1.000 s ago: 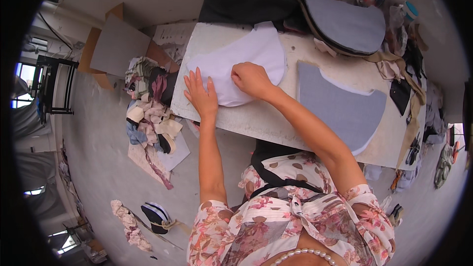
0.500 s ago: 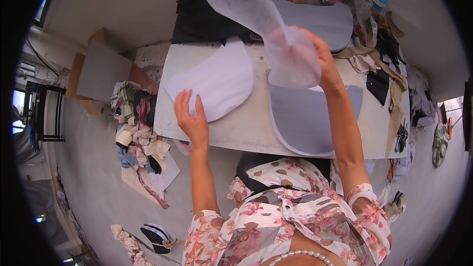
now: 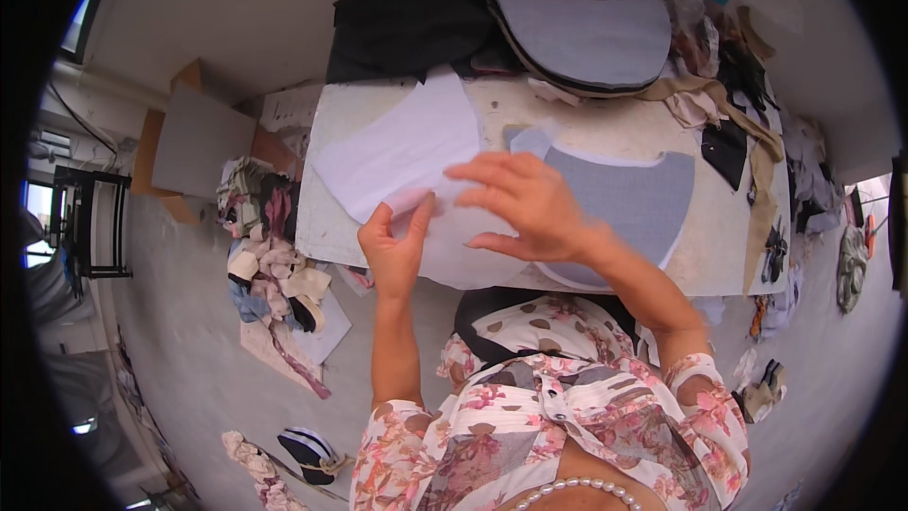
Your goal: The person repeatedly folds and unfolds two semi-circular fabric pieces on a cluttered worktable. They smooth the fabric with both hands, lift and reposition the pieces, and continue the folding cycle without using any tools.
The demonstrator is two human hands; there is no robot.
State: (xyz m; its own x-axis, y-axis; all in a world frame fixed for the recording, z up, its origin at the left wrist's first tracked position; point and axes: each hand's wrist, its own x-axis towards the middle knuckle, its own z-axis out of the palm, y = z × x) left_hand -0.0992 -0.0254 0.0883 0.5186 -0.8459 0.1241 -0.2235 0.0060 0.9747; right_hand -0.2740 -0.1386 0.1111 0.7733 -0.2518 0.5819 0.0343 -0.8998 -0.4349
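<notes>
A thin, see-through white sheet (image 3: pixel 463 251) lies over the near middle of the table, partly beneath my hands. My left hand (image 3: pixel 392 241) pinches its left edge between thumb and fingers. Just above the sheet is my right hand (image 3: pixel 534 208), its thumb and fingers apart; whether it touches the sheet I cannot tell. Farther left rests a curved white piece (image 3: pixel 402 147), lightly creased. To the right lies a blue-grey curved fabric piece (image 3: pixel 629 203) with a white rim, partly covered by my right hand and forearm.
Across the table's (image 3: pixel 738 246) back are a stack of grey curved panels (image 3: pixel 586 38) and black fabric (image 3: pixel 407 24). Tan strips (image 3: pixel 757 218) and a black scrap (image 3: pixel 724 161) lie at right. Fabric scraps (image 3: pixel 274 265) are heaped at left, near a cardboard box (image 3: pixel 200 142).
My right hand has brought the thin sheet down from the air toward the table's near middle and loosened its fingers. My left hand has moved right and closed on the sheet's edge.
</notes>
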